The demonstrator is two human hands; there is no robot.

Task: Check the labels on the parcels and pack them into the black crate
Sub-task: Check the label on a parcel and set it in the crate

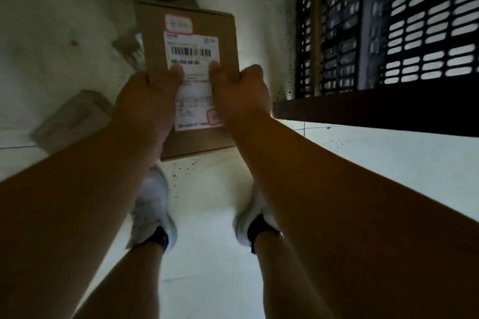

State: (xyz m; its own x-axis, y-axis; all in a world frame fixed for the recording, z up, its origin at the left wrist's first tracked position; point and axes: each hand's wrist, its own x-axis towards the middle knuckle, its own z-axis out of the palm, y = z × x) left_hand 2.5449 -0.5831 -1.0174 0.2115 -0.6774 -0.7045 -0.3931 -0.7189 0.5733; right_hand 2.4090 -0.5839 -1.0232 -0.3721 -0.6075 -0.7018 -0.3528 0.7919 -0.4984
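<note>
While I stand on the pale tiled floor [375,163], the black crate [388,33] rises just to my right, its slotted walls and dark near rim [375,111] bounding that side. Ahead and to the left, white sacks [46,46] and further blurred cardboard parcels [75,119] crowd the ground; open floor lies between my white shoes [153,204] and beneath the crate's rim. The cardboard parcel [191,80] is held in the air before me, left of the crate and apart from it, its white barcode label [193,59] facing up. My left hand [147,103] grips its left edge, thumb pressed on the label; my right hand [241,93] grips its right edge, thumb likewise on the label, fingers curled beneath.
</note>
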